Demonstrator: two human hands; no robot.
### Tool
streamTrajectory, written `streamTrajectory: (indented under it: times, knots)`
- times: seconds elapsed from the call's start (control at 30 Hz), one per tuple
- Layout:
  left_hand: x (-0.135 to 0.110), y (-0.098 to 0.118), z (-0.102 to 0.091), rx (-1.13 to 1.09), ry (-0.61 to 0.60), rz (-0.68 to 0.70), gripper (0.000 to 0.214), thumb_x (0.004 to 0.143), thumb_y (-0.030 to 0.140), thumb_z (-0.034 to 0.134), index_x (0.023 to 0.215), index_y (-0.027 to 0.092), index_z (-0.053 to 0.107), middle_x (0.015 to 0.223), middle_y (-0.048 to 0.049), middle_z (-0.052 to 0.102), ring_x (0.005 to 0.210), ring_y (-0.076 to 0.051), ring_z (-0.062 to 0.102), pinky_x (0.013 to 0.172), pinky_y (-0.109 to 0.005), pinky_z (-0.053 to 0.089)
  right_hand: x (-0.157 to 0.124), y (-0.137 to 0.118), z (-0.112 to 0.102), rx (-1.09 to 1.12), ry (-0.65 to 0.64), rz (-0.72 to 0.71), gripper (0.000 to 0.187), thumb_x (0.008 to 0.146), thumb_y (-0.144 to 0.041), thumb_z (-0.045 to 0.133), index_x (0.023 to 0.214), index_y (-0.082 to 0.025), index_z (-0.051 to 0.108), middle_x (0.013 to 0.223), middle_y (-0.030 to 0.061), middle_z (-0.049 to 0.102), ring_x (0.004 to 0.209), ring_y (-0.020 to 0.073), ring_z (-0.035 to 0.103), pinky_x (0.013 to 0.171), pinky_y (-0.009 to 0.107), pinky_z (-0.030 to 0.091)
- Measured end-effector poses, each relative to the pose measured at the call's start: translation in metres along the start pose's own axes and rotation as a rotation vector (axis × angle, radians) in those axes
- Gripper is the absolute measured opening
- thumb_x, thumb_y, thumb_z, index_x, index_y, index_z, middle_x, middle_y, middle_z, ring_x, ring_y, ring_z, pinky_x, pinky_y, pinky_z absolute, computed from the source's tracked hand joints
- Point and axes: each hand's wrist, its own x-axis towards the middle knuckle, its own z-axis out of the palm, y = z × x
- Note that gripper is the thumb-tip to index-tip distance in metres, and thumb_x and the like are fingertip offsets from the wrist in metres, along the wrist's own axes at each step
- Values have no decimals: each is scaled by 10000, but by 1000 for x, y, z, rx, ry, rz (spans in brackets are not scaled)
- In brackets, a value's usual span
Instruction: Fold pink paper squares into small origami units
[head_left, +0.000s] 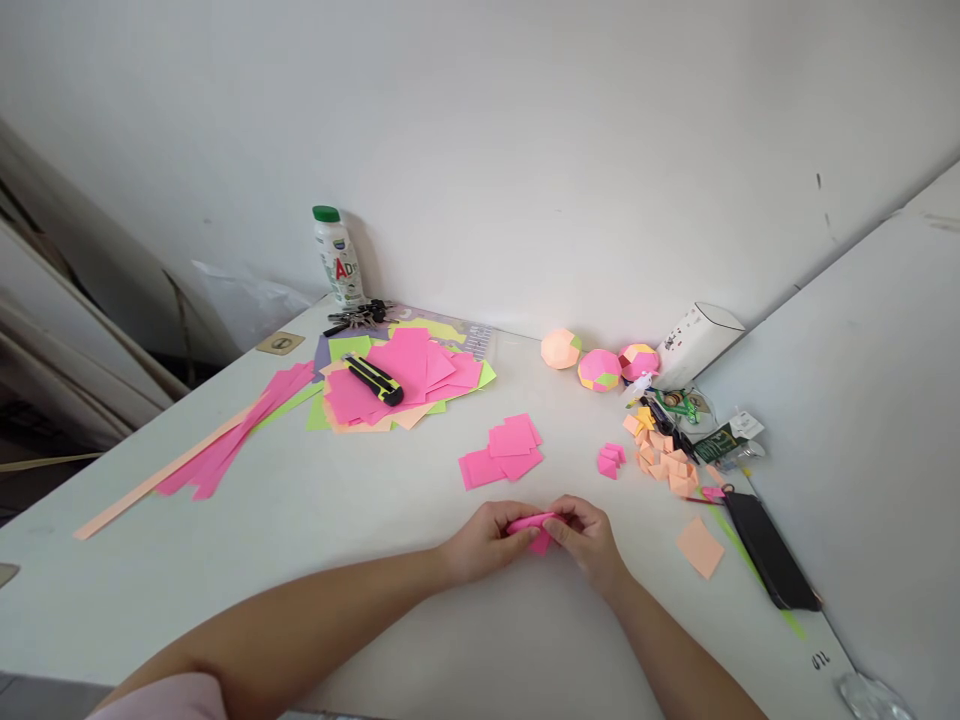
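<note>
Between my two hands is a small folded piece of pink paper [538, 540], partly hidden by the fingers. My left hand [484, 540] pinches its left end between thumb and fingers. The right end is gripped the same way by my right hand [589, 540]. Just beyond my hands lies a small group of pink paper squares [510, 445], overlapping one another. Several folded pink pieces [611, 460] sit to the right of them, beside a heap of folded peach pieces [664, 460]. A flat peach square [700, 548] rests to the right of my right hand.
Pink, green and peach sheets [412, 370] bear a box cutter [373, 380]. Paper strips [225, 440] lie at left. Keys [360, 317] sit near a bottle [339, 260]. Paper balls [598, 370] stand by the wall, near a white box [697, 345]. A black pouch [772, 550] lies right.
</note>
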Motion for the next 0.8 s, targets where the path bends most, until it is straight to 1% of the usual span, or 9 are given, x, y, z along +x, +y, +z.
streamTrajectory:
  times: [0.2,0.37,0.6,0.73,0.8]
  knots:
    - [-1,2,0,39,-3,-18,347,835,438,498,932,158,679,566,27,426,492,-96,315,461,-227,261,1,1,-3,28,-19,-49,161,702,-315,733,701,-171,659,618,-19,523,563,113,454,527,238,392]
    - [0,-2,-1,98,-25,-2,372,853,436,468,930,129,662,582,28,404,511,-89,295,464,-221,251,1,0,-4,18,-22,-44,152,697,-307,734,685,-170,669,626,-17,521,568,114,459,527,237,399]
    - [0,-2,-1,136,-25,13,390,854,457,459,845,121,657,595,12,454,529,-93,329,485,-226,287,2,-1,-5,45,-32,-50,116,702,-265,731,653,-178,670,625,-21,532,576,109,471,542,230,402]
    - [-1,-3,-1,135,-32,8,361,865,421,448,822,128,654,585,18,446,517,-88,326,479,-221,281,2,1,-6,25,-38,-62,112,706,-262,728,650,-179,678,632,-10,553,577,116,485,548,239,412]
    - [0,-5,-1,135,-11,19,319,860,384,464,808,132,652,613,13,463,527,-87,350,482,-215,294,1,1,-6,15,-34,-75,119,717,-271,719,655,-178,680,638,-4,561,581,119,492,551,242,417]
